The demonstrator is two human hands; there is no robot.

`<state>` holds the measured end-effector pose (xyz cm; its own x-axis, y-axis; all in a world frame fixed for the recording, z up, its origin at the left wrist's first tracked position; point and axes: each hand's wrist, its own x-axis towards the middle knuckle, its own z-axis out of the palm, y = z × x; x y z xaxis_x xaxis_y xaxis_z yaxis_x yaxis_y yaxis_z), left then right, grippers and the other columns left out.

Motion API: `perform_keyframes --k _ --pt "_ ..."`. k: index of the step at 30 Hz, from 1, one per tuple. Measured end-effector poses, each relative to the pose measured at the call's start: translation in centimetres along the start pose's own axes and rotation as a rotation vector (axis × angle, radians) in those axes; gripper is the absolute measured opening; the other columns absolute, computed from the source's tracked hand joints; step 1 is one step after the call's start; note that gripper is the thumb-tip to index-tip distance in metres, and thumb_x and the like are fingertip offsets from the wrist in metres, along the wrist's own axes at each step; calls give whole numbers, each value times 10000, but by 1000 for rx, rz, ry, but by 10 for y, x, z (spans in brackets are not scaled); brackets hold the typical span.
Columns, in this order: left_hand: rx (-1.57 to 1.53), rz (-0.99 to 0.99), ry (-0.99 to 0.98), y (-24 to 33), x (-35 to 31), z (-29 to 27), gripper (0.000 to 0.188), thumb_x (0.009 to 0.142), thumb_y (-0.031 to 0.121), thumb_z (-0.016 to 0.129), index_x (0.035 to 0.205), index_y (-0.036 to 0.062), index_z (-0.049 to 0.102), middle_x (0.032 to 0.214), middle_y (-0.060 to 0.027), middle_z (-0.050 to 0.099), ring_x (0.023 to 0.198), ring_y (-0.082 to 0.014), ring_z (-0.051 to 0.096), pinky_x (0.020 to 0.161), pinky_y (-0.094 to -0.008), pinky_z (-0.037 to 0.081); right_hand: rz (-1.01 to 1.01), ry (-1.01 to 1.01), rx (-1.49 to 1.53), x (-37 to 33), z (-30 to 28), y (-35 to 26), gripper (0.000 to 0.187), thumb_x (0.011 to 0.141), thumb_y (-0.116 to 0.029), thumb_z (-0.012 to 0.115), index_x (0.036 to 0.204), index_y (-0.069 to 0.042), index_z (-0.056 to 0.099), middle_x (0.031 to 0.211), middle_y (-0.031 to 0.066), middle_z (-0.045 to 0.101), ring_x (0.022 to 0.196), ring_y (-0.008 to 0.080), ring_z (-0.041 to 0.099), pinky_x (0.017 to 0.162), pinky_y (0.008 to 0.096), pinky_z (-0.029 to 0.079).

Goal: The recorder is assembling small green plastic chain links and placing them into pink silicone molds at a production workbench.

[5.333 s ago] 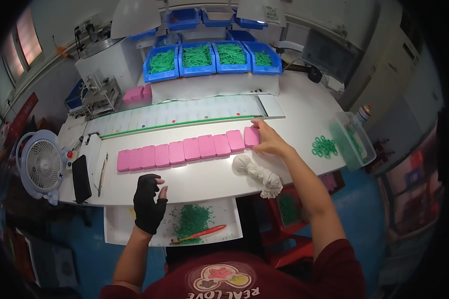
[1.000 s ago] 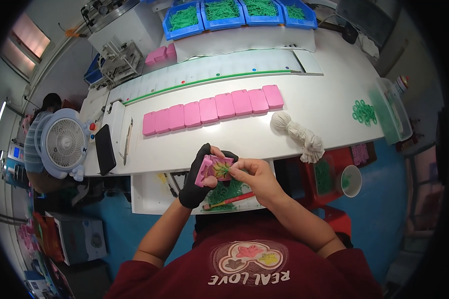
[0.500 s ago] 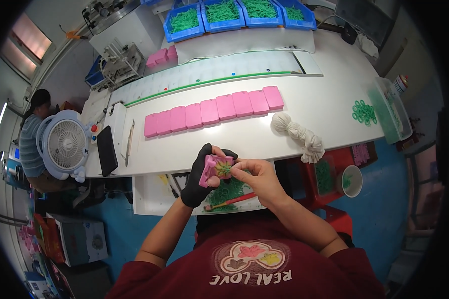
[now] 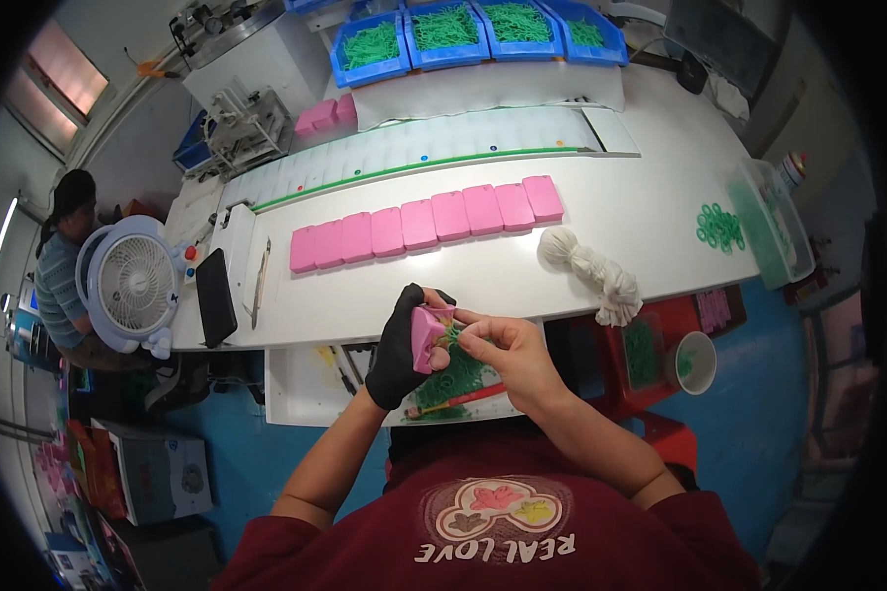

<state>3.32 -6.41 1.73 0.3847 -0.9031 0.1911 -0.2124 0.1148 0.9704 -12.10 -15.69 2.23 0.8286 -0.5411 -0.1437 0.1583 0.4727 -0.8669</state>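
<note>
While you are holding the pink block (image 4: 426, 336) up over the near edge of the bench (image 4: 660, 222), your left hand (image 4: 404, 347), in its black fingerless glove, is wrapping around that block from the left, and your right hand (image 4: 508, 357) is pinching small green bands (image 4: 446, 340) against its right face. Judging by that, you are fitting bands onto the block, and the next move is asking for a fine fingertip placement with the block kept steady. Just below the block, the white tray (image 4: 296, 394) is carrying a loose heap of green bands (image 4: 453, 379) and a red pen (image 4: 463, 401). Beyond the block, a row of pink blocks (image 4: 426, 224) is lying across the bench, with the white yarn skein (image 4: 593, 273) to the right of the block in hand. Open bench is lying between the row and the near edge. Far left of the block, a white fan (image 4: 133, 284) and a black phone (image 4: 216, 296) are sitting at the bench end.
</note>
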Motion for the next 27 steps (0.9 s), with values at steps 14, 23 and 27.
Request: perform_keyframes --k 14,23,27 --pt "922 198 396 -12 5 -31 845 498 409 905 1115 -3 500 1131 -136 540 1012 -277 575 865 -383 494 -171 142 -145 -5 -8 -9 117 878 -100 702 916 10 700 862 75 705 805 78 621 754 243 500" --pt "402 212 32 36 0 -12 384 668 154 822 1002 45 665 1264 -139 555 1204 -287 526 993 -387 435 -429 173 -633 -5 2 -15 63 830 -39 694 881 -4 684 859 94 690 809 186 658 752 297 505" --pt "307 166 11 27 -4 -11 239 700 67 782 920 52 690 1240 -108 578 1183 -258 546 974 -365 449 -532 130 -753 -4 5 -17 67 798 -23 704 858 -19 676 865 107 680 820 244 642 736 331 500"
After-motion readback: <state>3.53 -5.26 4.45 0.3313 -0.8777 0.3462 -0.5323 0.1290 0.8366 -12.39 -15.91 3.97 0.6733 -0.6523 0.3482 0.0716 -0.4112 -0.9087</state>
